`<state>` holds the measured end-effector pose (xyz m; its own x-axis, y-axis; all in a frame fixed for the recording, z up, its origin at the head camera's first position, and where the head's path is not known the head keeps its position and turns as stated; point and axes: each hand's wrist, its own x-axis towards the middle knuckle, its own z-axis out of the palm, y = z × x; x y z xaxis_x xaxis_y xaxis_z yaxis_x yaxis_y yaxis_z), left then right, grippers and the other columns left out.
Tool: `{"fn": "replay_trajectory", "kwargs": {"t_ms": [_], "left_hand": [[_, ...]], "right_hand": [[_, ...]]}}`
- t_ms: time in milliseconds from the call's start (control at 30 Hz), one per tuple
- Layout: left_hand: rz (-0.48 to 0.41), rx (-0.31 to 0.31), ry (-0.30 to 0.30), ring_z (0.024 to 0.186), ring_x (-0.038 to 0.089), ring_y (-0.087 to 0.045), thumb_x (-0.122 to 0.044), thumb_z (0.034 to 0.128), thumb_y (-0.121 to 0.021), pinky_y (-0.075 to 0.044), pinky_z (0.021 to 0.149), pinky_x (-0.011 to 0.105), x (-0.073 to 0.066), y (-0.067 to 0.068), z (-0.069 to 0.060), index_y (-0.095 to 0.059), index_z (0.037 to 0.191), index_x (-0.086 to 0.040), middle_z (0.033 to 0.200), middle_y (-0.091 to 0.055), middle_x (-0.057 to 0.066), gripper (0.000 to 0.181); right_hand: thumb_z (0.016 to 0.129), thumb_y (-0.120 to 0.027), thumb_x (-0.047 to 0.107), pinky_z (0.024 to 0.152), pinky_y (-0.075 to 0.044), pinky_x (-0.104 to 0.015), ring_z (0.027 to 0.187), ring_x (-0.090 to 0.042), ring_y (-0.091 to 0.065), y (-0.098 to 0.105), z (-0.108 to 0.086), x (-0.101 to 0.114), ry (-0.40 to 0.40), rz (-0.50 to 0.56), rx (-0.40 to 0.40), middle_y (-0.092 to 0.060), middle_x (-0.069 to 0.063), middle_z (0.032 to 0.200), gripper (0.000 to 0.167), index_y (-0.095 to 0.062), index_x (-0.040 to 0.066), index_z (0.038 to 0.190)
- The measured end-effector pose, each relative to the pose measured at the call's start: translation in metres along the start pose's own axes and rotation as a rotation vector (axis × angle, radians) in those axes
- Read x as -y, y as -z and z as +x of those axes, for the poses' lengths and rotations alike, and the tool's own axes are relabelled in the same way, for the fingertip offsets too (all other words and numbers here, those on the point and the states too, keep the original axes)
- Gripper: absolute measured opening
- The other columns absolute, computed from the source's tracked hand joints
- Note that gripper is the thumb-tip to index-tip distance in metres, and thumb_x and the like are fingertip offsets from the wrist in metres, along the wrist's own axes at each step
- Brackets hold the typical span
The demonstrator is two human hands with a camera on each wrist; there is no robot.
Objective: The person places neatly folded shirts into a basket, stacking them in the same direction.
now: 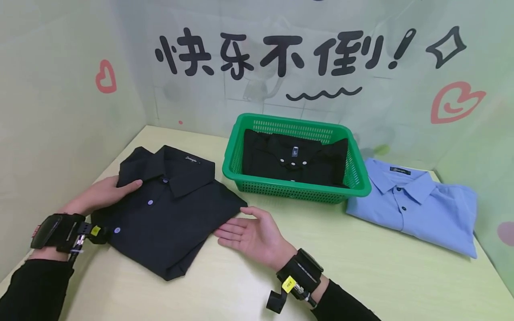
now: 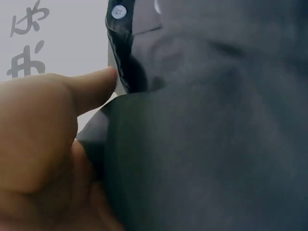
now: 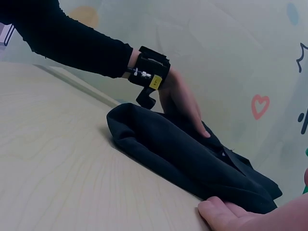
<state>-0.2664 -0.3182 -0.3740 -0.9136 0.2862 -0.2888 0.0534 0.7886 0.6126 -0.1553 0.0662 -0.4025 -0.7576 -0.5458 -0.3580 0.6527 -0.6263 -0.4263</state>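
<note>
Left hand (image 1: 106, 194): fingers mostly hidden beneath the dark shirt (image 1: 176, 218).
Right hand (image 1: 259, 238): cut off by the right wrist view's edge.
Collar lettering (image 1: 193, 159): too small to read.
Blue shirt (image 1: 425, 209): partly behind the green basket (image 1: 289, 191).

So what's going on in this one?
Someone is handling a folded dark shirt on the table. The left hand holds its left edge, thumb on top; the right hand, palm up, touches the opposite edge. Farther back, a green basket holds another black shirt, and a folded blue shirt lies right of the basket.
</note>
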Motion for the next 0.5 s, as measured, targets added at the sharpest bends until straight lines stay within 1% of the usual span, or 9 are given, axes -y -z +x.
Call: {"fn": "replay_trajectory", "kwargs": {"t_ms": [67, 167, 267, 333, 500], "left_hand": [[-0.015, 0.047, 0.005, 0.108, 0.043, -0.058, -0.051, 0.1037, -0.037, -0.05, 0.087, 0.053, -0.003, 0.0011, -0.003, -0.022, 0.14, 0.024, 0.13, -0.046, 0.04, 0.085], [-0.004, 0.086, 0.008, 0.112, 0.044, -0.054, -0.051, 0.1043, -0.036, -0.047, 0.091, 0.055, -0.0057, 0.0024, -0.0066, -0.02, 0.14, 0.025, 0.132, -0.044, 0.04, 0.085], [-0.025, 0.109, 0.011, 0.114, 0.043, -0.054, -0.048, 0.1044, -0.041, -0.045, 0.093, 0.055, -0.006, 0.0026, -0.0082, -0.02, 0.14, 0.024, 0.134, -0.044, 0.039, 0.083], [-0.047, 0.116, 0.006, 0.115, 0.042, -0.054, -0.045, 0.104, -0.044, -0.046, 0.094, 0.054, -0.0056, 0.0023, -0.0083, -0.017, 0.142, 0.024, 0.136, -0.042, 0.039, 0.083], [-0.13, 0.153, 0.008, 0.11, 0.032, -0.059, -0.039, 0.1021, -0.053, -0.05, 0.091, 0.045, -0.0027, 0.0008, -0.0098, -0.013, 0.145, 0.021, 0.135, -0.046, 0.034, 0.083]], "right_hand": [[0.099, -0.047, 0.03, 0.111, -0.031, -0.047, 0.137, -0.047, -0.031, 0.0003, 0.0006, 0.0004, 0.001, 0.0, -0.002, -0.024, -0.035, 0.15, 0.075, -0.015, -0.017, 0.146], [0.1, -0.045, 0.031, 0.111, -0.03, -0.047, 0.138, -0.047, -0.028, 0.001, 0.0019, 0.0008, -0.007, 0.007, 0.006, -0.022, -0.035, 0.151, 0.074, -0.014, -0.016, 0.147], [0.1, -0.044, 0.032, 0.112, -0.029, -0.047, 0.14, -0.047, -0.024, 0.0023, 0.0033, 0.0004, -0.025, 0.036, 0.024, -0.018, -0.035, 0.153, 0.074, -0.013, -0.016, 0.148], [0.1, -0.044, 0.032, 0.112, -0.028, -0.047, 0.14, -0.047, -0.023, 0.0023, 0.0039, -0.0004, -0.035, 0.056, 0.039, -0.018, -0.035, 0.152, 0.074, -0.014, -0.015, 0.148], [0.099, -0.046, 0.031, 0.113, -0.026, -0.048, 0.141, -0.046, -0.022, -0.0018, 0.0044, -0.0039, -0.044, 0.097, 0.067, -0.02, -0.036, 0.151, 0.072, -0.016, -0.015, 0.147]]}}
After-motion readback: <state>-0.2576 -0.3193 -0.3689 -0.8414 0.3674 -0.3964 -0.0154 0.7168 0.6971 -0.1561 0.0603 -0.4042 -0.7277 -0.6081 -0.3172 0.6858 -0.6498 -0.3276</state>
